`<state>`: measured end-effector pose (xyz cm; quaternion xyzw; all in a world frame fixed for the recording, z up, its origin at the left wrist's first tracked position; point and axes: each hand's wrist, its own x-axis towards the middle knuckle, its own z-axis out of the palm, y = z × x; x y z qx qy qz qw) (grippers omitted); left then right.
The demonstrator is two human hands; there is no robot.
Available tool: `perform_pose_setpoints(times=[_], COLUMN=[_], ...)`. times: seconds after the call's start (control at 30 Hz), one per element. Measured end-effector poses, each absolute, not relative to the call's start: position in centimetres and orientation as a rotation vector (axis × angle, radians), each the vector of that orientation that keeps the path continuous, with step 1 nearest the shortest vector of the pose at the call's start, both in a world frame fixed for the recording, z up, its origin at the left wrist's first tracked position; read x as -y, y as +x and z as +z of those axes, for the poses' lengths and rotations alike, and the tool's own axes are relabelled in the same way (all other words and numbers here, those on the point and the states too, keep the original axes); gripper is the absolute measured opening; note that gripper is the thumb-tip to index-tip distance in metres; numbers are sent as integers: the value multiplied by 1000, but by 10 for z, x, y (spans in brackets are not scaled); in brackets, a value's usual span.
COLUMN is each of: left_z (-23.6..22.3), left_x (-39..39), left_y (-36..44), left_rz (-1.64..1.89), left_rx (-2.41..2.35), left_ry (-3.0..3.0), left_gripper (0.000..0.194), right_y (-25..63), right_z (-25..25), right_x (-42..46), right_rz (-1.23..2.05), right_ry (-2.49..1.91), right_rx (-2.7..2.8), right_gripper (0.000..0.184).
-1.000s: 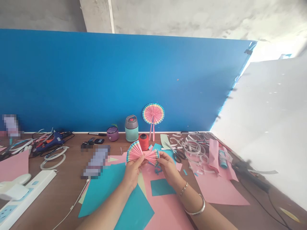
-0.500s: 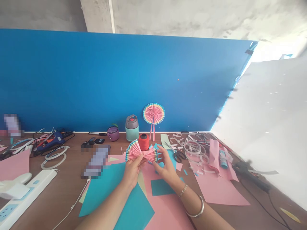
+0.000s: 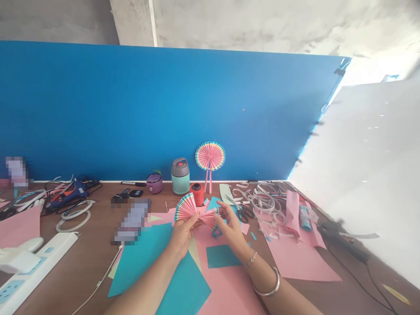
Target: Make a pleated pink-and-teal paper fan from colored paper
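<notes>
A pleated paper fan (image 3: 185,208), pink with yellow and blue bands along its edge, spreads in a bow shape above the papers. My left hand (image 3: 182,232) pinches it at the narrow middle, thumb on top. At the fan's right half, my right hand (image 3: 232,229) has its thumb and fingers around the outer edge; the fingertips are partly hidden. Beneath them lie a large teal sheet (image 3: 144,258), pink paper (image 3: 226,286) and a smaller teal piece (image 3: 223,256). A finished-looking round fan (image 3: 210,156) with two pink sticks leans on the blue panel.
Behind the fan stand a red thread spool (image 3: 197,195), a mint flask (image 3: 180,181) and a purple pot (image 3: 154,183). Scissors (image 3: 243,213) and coiled white strips (image 3: 264,203) lie right. A phone (image 3: 133,221), power strip (image 3: 39,267) and blue glue gun (image 3: 74,192) are left.
My right hand let go of the fan's right half and drew slightly away, then came back to its edge. The right pleats now tilt downward. My left hand keeps its hold at the middle.
</notes>
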<state>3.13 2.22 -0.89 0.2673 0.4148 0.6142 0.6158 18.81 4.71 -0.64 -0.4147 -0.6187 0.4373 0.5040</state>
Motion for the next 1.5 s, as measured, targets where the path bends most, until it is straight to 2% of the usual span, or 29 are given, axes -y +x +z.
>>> perform_pose_setpoints(times=[0.07,0.47,0.87,1.03,1.23,1.5], left_z=[-9,3,9,11,3,-7], left_x=[-21,-16,-12,-12,-14,-22], left_y=[31,34,33,32,31,28], left_rz=[1392,1270,1114,1118,1162,1314], left_rx=[-975,-1156,-1086,-1091,-1083,-1089], left_ry=[637,845,896,921,880,742], left_gripper=[33,25,33,35,26,30], right_y=[190,193,197,196,196,194], right_z=[-6,-3,-2,-2,2,4], right_x=[-52,-55,-55,-56,-54,-52], right_rz=[1115,943,810,819,833,891], right_ry=[-997,-949,-1030,-1027,-997,-998], right_rx=[1417,1397,1479,1474,1443,1403], right_gripper=[30,31,29,32,30,34])
